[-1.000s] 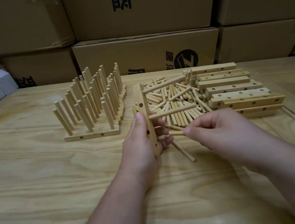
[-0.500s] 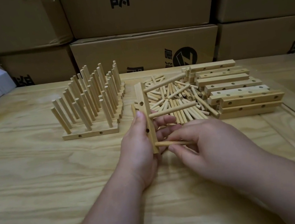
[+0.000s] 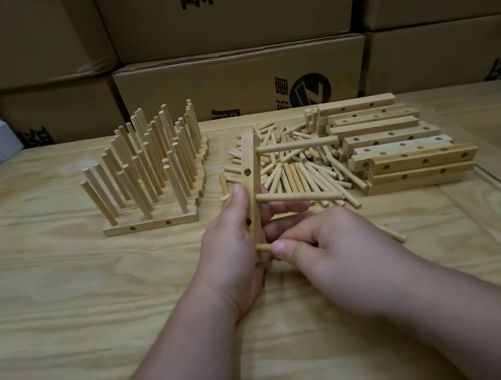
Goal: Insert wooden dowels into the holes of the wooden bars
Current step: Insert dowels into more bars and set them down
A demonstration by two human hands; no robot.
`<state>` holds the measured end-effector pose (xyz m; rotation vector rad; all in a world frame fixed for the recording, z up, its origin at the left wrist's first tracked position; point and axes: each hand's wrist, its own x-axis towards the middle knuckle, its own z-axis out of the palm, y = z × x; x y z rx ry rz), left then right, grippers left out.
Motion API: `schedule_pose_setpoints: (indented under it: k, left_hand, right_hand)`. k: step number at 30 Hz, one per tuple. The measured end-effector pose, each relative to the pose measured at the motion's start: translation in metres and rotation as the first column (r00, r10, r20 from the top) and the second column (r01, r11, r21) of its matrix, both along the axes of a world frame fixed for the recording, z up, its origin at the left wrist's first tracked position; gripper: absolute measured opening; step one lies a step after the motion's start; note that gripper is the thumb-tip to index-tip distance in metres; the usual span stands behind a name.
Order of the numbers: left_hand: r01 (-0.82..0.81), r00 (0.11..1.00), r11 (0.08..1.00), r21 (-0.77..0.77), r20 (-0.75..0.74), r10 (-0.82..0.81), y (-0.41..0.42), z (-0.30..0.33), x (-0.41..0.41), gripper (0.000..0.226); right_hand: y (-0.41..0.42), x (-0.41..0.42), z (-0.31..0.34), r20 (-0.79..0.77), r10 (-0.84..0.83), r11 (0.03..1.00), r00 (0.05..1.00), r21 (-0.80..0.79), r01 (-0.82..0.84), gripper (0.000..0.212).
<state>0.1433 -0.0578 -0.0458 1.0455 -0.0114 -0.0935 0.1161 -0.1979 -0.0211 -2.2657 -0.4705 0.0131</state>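
Your left hand (image 3: 234, 242) grips the wooden bar (image 3: 252, 186) upright over the middle of the worktop (image 3: 65, 320), while your right hand (image 3: 335, 251) fingers pinch a dowel (image 3: 264, 248) at the bar's lowest hole.

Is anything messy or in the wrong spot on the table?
Mostly tidy. One stray dowel lies alone on the table, just right of the right hand, apart from the loose dowel pile. Nothing looks broken.
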Motion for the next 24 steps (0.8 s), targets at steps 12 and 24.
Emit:
schedule_pose_setpoints:
  k: [12, 24]
  left_hand:
    - [-0.020, 0.991, 0.990, 0.143, 0.133, 0.001, -0.001, -0.009, 0.001, 0.046]
    - [-0.145, 0.978, 0.977, 0.155, 0.171, 0.118, 0.000, -0.014, 0.009, 0.030]
  right_hand:
    - [-0.003, 0.000, -0.002, -0.513, -0.042, 0.923, 0.857, 0.308, 0.229, 0.028]
    - [-0.018, 0.017, 0.009, -0.510, 0.020, 0.806, 0.860, 0.517, 0.288, 0.019]
